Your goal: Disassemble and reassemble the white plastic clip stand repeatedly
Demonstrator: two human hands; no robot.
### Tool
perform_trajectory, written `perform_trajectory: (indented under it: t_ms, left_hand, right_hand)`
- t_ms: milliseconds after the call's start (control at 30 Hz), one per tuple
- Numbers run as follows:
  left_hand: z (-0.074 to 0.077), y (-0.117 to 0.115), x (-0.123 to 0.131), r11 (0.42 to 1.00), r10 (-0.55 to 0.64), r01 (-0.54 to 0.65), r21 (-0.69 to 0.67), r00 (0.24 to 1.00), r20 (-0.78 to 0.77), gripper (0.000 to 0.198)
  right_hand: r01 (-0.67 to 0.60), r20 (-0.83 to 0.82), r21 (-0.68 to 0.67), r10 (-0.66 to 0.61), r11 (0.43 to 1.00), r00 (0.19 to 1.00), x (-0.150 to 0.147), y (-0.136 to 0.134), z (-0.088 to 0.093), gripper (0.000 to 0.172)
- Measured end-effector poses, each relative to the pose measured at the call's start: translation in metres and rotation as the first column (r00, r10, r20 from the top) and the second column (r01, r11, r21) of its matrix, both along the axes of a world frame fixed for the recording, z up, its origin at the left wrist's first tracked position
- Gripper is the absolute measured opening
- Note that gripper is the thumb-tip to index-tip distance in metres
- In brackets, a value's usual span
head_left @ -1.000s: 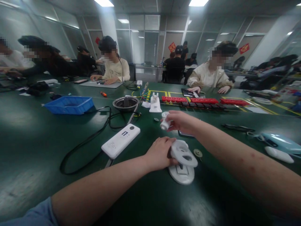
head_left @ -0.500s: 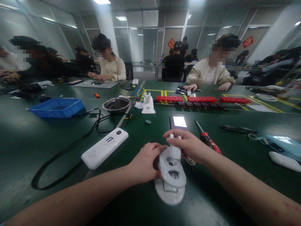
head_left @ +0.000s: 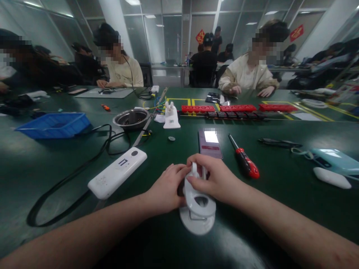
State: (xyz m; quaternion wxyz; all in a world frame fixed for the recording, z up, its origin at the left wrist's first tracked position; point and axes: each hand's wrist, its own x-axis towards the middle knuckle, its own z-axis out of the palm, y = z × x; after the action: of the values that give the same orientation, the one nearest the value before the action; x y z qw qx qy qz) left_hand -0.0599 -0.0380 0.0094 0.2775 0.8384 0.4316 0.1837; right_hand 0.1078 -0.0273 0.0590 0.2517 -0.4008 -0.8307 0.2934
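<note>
A white plastic device (head_left: 200, 203) with an oval top, an opening in it and a rounded base stands on the table before me. My left hand (head_left: 169, 186) is closed around its left side, the thumb low and the fingers near the top. From the right, my right hand (head_left: 211, 175) grips a white upright pronged piece (head_left: 194, 170) at the device's far end. The fingers partly cover this piece, so I cannot tell whether it is fixed on or loose. Just beyond my right hand lies a phone (head_left: 209, 145) with a lit screen.
A red-and-black screwdriver (head_left: 244, 160) lies right of the phone. To the left are a white power bank (head_left: 117, 172) with a black strap, a metal bowl (head_left: 131, 118) and a blue tray (head_left: 54, 126). A white pronged part (head_left: 171, 116) stands farther back. Co-workers sit opposite.
My right hand has come lower and left over the pronged piece, its thumb now across the device's top. The left hand keeps its hold. The whole view has shifted slightly.
</note>
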Motion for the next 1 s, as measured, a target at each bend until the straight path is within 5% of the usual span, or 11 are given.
perform_trajectory:
  t_ms: [233, 367, 467, 567, 667, 867, 1000]
  left_hand:
    - [-0.003, 0.001, 0.0, 0.999, -0.009, 0.009, 0.042, 1.0, 0.004, 0.063]
    - [-0.004, 0.001, 0.0, 0.999, -0.004, 0.004, 0.05, 1.0, 0.008, 0.06]
    - [-0.004, 0.0, -0.001, 0.999, -0.009, 0.009, 0.031, 1.0, -0.005, 0.066]
    - [-0.004, -0.002, -0.002, 0.999, 0.003, -0.005, 0.04, 0.999, 0.04, 0.073]
    - [-0.004, -0.002, -0.001, 0.998, -0.007, 0.002, 0.056, 0.995, 0.096, 0.064]
    - [0.001, -0.001, -0.001, 0.997, 0.01, -0.017, 0.072, 0.996, 0.093, 0.045]
    - [0.012, -0.002, -0.004, 0.995, 0.096, -0.095, -0.011, 0.99, 0.108, 0.033]
  right_hand:
    - [-0.065, -0.132, 0.244, 0.1, 0.968, 0.986, 0.01, 0.005, 0.005, 0.04]
    - [-0.202, 0.017, 0.145, 0.201, 0.969, 0.979, 0.014, 0.007, 0.004, 0.044]
    - [-0.011, -0.017, 0.193, 0.014, 0.981, 1.0, 0.03, 0.012, 0.009, 0.042]
    - [0.112, 0.209, 0.056, -0.121, 0.992, 0.97, 0.052, 0.016, 0.011, 0.029]
    - [0.078, 0.46, -0.149, -0.001, 0.986, 0.888, 0.067, 0.016, 0.0, 0.027]
    - [0.124, 0.501, -0.217, 0.002, 0.968, 0.865, 0.079, 0.027, -0.028, 0.022]
    - [0.176, 0.496, -0.223, -0.044, 0.959, 0.867, 0.08, 0.031, -0.024, 0.017]
